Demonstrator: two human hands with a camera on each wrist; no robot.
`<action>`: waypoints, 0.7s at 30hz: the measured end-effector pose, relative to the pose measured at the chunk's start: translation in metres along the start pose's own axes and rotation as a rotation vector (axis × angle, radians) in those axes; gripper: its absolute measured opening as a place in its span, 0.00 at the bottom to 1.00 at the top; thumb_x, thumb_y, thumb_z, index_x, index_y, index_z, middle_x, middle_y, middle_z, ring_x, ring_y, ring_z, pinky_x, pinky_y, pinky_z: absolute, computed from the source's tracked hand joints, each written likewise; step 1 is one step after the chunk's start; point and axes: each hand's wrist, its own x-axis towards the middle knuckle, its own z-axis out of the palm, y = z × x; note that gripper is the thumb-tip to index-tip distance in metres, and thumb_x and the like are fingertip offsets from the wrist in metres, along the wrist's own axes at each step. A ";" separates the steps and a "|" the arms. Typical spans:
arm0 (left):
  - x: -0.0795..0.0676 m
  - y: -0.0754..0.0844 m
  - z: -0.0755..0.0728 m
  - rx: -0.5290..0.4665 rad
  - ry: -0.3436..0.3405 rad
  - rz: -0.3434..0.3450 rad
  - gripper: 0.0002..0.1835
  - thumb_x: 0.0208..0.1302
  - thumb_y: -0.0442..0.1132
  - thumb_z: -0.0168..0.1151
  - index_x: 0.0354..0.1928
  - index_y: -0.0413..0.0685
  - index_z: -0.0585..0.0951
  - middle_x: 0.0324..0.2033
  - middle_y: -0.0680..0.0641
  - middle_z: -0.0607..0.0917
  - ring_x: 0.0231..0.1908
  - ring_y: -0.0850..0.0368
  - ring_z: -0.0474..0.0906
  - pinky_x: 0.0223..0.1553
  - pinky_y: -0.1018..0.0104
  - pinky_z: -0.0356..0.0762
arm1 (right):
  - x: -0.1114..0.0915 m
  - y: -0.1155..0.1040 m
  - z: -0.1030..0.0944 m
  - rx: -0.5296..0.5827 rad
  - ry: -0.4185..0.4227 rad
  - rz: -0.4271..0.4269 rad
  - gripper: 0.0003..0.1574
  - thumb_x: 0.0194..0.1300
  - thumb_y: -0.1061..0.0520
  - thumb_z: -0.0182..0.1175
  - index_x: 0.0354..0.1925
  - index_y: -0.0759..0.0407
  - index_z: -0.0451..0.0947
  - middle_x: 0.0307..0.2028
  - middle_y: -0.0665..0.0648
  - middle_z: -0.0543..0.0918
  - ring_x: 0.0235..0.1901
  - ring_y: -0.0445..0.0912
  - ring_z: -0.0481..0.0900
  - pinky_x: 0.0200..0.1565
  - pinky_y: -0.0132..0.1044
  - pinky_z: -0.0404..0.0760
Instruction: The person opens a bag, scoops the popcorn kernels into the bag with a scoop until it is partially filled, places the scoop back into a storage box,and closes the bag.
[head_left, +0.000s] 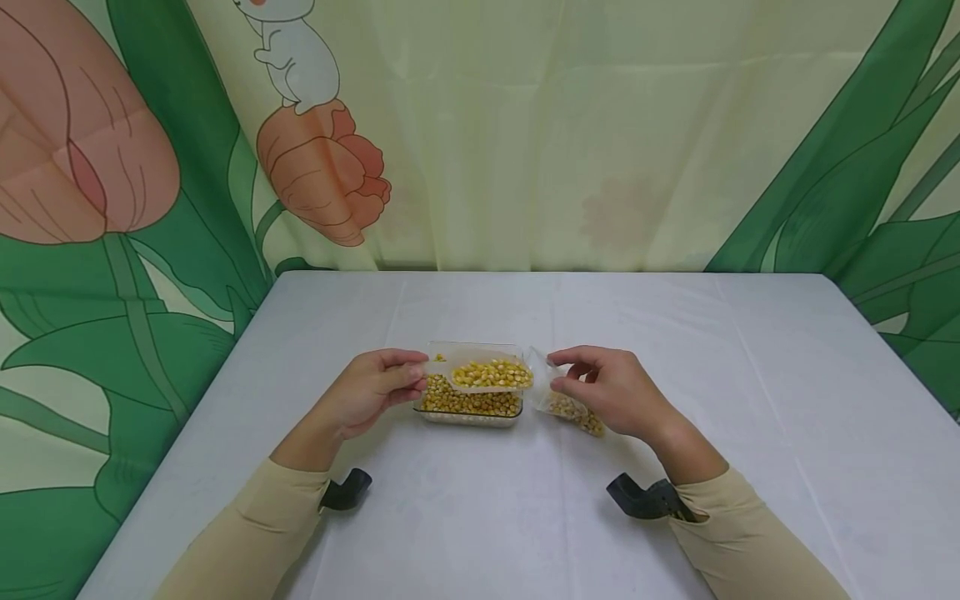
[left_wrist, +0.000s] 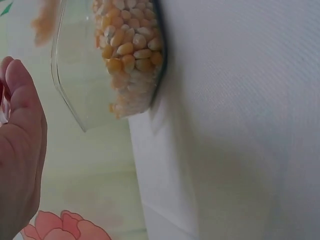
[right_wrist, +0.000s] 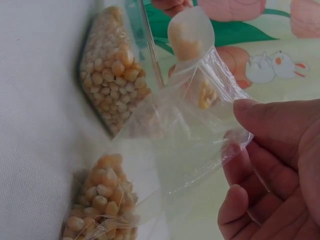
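Note:
My left hand [head_left: 375, 387] pinches the handle of a translucent scoop [right_wrist: 192, 21] that carries yellow corn kernels [head_left: 491, 373]. The scoop is above a clear rectangular container [left_wrist: 82, 75], which is partly filled with corn kernels [left_wrist: 127, 47]. To the right, my right hand [head_left: 618, 387] pinches the upper edge of a clear plastic bag [right_wrist: 190, 150] between thumb and fingers. More kernels [right_wrist: 102, 192] lie in the bag's bottom, which rests on the table. In the right wrist view, the scoop's tip is at the bag's mouth.
A white cloth covers the table [head_left: 480, 517]. Behind it hangs a curtain [head_left: 525, 150] printed with flowers, leaves and a rabbit. A black wrist mount [head_left: 347, 490] juts from the left sleeve, another mount [head_left: 645, 497] from the right.

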 end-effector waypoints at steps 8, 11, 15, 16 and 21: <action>0.002 0.004 0.007 0.031 -0.001 0.035 0.17 0.73 0.26 0.53 0.58 0.18 0.70 0.35 0.45 0.84 0.36 0.62 0.83 0.44 0.67 0.83 | 0.001 0.000 -0.001 -0.010 0.004 -0.017 0.18 0.64 0.58 0.69 0.52 0.61 0.85 0.33 0.49 0.83 0.31 0.45 0.74 0.31 0.36 0.76; 0.002 0.005 0.010 0.053 0.002 0.039 0.17 0.73 0.26 0.54 0.58 0.19 0.71 0.36 0.44 0.85 0.36 0.63 0.82 0.45 0.67 0.83 | 0.002 0.001 -0.001 -0.015 0.006 -0.021 0.17 0.64 0.59 0.69 0.52 0.61 0.85 0.33 0.49 0.84 0.31 0.45 0.75 0.32 0.37 0.76; 0.003 0.007 0.013 0.065 0.014 0.028 0.16 0.73 0.27 0.54 0.58 0.20 0.72 0.38 0.41 0.84 0.37 0.61 0.83 0.44 0.67 0.83 | 0.002 0.001 0.000 -0.013 0.006 -0.021 0.17 0.64 0.59 0.69 0.51 0.60 0.85 0.33 0.49 0.84 0.31 0.46 0.75 0.32 0.37 0.76; 0.003 0.007 0.014 0.068 0.014 0.027 0.16 0.73 0.27 0.54 0.57 0.21 0.72 0.39 0.41 0.84 0.37 0.61 0.83 0.45 0.67 0.83 | 0.002 0.001 0.000 -0.014 0.005 -0.021 0.17 0.64 0.59 0.69 0.51 0.60 0.85 0.33 0.49 0.84 0.31 0.46 0.75 0.31 0.37 0.76; 0.003 0.010 0.018 0.075 0.019 0.024 0.16 0.74 0.28 0.55 0.57 0.22 0.73 0.40 0.39 0.84 0.38 0.60 0.83 0.46 0.66 0.83 | 0.002 0.001 0.000 -0.010 0.003 -0.025 0.17 0.64 0.59 0.69 0.51 0.61 0.85 0.33 0.49 0.84 0.31 0.45 0.75 0.31 0.36 0.76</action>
